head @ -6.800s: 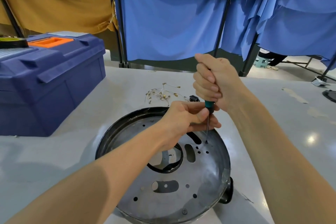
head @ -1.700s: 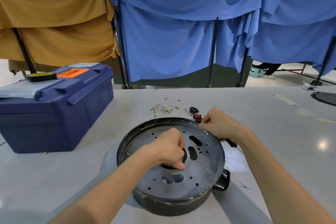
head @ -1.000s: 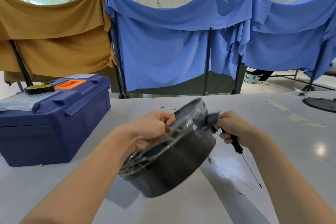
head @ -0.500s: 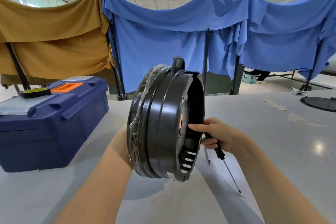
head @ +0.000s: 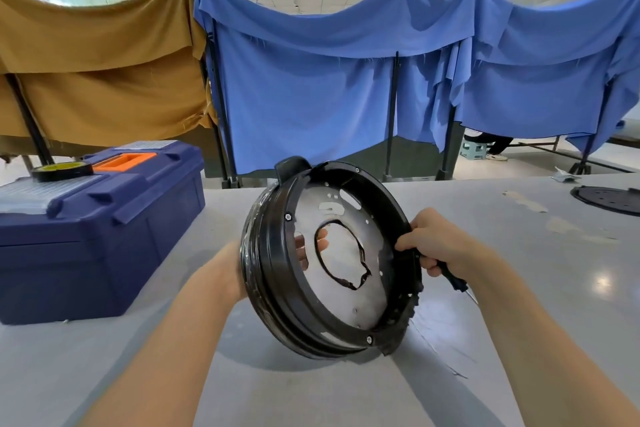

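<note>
Over the grey table (head: 346, 392) I held the black round housing (head: 273, 274) up on edge, tilted, its open side towards me. Its lower rim was close to the surface above its own shadow, and I could not tell whether it touched. I found no brand or writing on the housing, only small screws round the ring and the slotted metal plate (head: 377, 246) inside.

My left hand (head: 322, 240) was behind the housing and mostly hidden. The fingers I could see through the plate's openings lay flat against its back, but I could not tell how the rest of the hand gripped. My right hand (head: 440, 246) pinched the right rim with thumb and forefinger. Its other fingers were curled round the dark handle of the screwdriver (head: 452, 277), whose shaft pointed down towards the table.

At the left stood a dark blue toolbox (head: 104, 253) with an orange inset (head: 124, 160) in its lid. A pale label (head: 145, 145) at the back of the lid was too small to read. A roll of black tape (head: 62, 170) with a yellow core sat on the box.

The tabletop was glossy, caught the ceiling lights and had worn pale patches (head: 524, 201). A dark round plate (head: 606, 198) lay at its far right edge. Behind the table, blue cloths (head: 311, 87) and a mustard cloth (head: 97, 73) hung over black frames. Beyond them were a small stool (head: 475, 150) and someone's legs, under a panelled ceiling with strip lights.
</note>
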The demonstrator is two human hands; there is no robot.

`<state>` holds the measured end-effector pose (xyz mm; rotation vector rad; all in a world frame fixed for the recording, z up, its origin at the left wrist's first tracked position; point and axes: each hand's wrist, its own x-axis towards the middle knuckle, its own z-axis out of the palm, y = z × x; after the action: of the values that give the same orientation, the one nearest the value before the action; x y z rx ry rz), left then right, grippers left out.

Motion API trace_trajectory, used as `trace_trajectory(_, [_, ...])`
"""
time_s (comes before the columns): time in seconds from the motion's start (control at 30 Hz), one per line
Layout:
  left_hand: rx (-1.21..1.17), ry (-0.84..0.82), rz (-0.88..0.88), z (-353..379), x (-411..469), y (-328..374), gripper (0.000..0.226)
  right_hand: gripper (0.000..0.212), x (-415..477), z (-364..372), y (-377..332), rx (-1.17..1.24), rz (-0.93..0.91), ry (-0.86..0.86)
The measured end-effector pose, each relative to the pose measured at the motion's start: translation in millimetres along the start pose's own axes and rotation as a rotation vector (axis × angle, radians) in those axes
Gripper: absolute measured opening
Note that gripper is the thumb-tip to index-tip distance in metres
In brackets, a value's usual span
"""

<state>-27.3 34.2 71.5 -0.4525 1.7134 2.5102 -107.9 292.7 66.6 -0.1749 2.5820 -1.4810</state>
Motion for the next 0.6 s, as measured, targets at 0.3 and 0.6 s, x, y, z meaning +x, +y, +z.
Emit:
trace_trajectory(0.3, [-0.071,0.040,0.316,-28,21,47,0.074,0.028,-6,-6,-11,-0.191,0.020,0.017])
trace_trajectory(0.6, [0.825,0.115,0.485,-2,5,42,0.025,0.032,-6,13,-26,-0.330,-0.011,-0.031])
